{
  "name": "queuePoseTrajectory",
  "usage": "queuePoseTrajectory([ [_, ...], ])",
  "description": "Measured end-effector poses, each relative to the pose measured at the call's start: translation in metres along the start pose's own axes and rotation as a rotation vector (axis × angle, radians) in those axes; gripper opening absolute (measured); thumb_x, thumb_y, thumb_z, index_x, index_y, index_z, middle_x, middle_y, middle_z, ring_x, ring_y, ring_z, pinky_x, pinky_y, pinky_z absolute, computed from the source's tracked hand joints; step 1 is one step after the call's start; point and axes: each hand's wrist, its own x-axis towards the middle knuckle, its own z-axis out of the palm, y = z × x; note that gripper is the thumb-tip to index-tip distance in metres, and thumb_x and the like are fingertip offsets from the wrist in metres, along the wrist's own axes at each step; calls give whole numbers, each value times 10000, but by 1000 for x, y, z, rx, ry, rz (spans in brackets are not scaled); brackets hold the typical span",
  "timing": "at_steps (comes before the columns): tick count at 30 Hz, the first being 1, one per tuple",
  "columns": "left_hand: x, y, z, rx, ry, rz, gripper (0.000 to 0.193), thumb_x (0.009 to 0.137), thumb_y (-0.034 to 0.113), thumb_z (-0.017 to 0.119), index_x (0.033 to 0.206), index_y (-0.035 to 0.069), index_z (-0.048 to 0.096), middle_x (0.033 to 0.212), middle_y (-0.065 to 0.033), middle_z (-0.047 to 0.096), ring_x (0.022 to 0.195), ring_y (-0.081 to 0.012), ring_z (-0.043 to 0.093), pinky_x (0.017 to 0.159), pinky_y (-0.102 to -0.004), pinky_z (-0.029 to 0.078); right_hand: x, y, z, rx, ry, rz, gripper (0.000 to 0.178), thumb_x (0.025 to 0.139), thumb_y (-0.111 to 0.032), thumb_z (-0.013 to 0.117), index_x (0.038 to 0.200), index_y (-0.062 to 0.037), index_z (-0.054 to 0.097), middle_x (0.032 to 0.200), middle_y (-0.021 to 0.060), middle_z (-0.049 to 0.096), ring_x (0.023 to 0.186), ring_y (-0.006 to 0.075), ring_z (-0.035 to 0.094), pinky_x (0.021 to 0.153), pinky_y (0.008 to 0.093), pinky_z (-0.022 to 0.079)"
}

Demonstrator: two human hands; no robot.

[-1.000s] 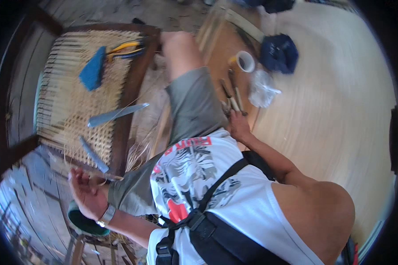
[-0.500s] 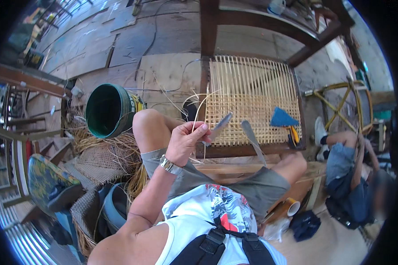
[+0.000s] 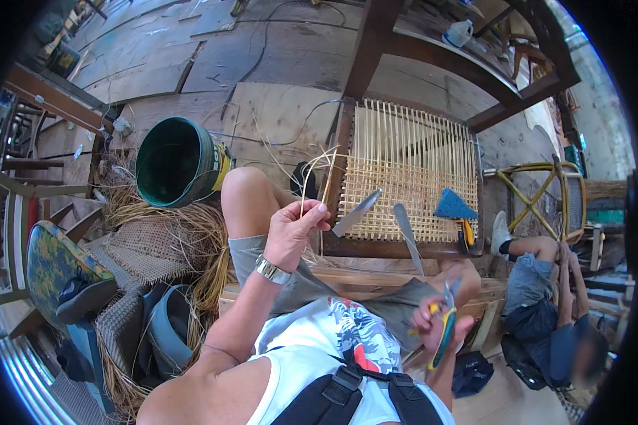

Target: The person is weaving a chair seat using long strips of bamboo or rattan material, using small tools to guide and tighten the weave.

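Observation:
Pinched in my left hand point(image 3: 295, 228) is a thin cane strand point(image 3: 306, 185), its loose ends rising above the fingers. My right hand point(image 3: 432, 327) is at the lower right, closed around pliers point(image 3: 444, 338) with green and yellow handles, jaws up. In front of me is a wooden chair frame point(image 3: 397, 249) with a partly woven cane seat point(image 3: 383, 188): dense lattice on the near half, single strands on the far half. Two flat metal blades point(image 3: 361, 212) lie at its near side. On the weave sit a blue wedge-shaped piece point(image 3: 455, 205) and an orange-and-black tool point(image 3: 466, 232).
At the left stands a dark green bucket point(image 3: 174, 164), with heaped cane strands point(image 3: 198, 237) and a blue tub point(image 3: 174, 329) below it. A camouflage-patterned cushion point(image 3: 67, 265) is at far left. Another person point(image 3: 546, 287) sits at the right beside a bamboo-like frame point(image 3: 535, 191).
My right hand has come into view at the lower right holding pliers. My left hand still pinches the strand. The view has shifted slightly.

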Motion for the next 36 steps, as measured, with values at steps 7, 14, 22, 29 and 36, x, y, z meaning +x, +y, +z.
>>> queuePoseTrajectory([
  [7, -15, 9, -24, -23, 156, 245, 194, 917, 146, 711, 1031, -8, 682, 873, -46, 688, 754, -115, 642, 701, -244, 528, 164, 33, 117, 318, -664, 269, 1222, 646, -783, 708, 1537, -69, 272, 1297, 164, 501, 977, 227, 568, 1001, 530, 430],
  [14, -15, 23, -55, -150, 246, 245, 186, 943, 175, 677, 1003, -1, 678, 881, -43, 696, 748, -100, 635, 702, -243, 523, 216, 44, 157, -599, -304, 552, 666, 930, -260, 612, 1511, -73, 343, 1216, 119, 541, 1062, 237, 595, 949, 406, 480],
  [22, -5, 24, -57, -94, 217, 237, 181, 936, 158, 686, 1018, -4, 682, 911, -59, 715, 759, -82, 623, 702, -223, 517, 244, 64, 171, -599, -247, 597, 482, 958, -261, 588, 1398, -86, 499, 894, 2, 592, 827, 96, 575, 744, 249, 465],
  [29, 7, 1, -57, -104, 186, 252, 188, 937, 155, 686, 1033, -6, 678, 946, -72, 733, 799, -71, 640, 683, -214, 523, 245, 68, 172, -558, -244, 571, 495, 958, -243, 590, 1419, -98, 481, 821, 6, 569, 682, 93, 571, 642, 237, 471],
  [36, 4, -4, -57, -72, 147, 243, 205, 947, 163, 673, 1061, -7, 652, 978, -90, 721, 867, -120, 669, 731, -249, 532, 242, 70, 172, -498, -215, 541, 416, 956, -230, 582, 1335, -66, 528, 816, 8, 573, 621, 91, 562, 588, 235, 472],
])
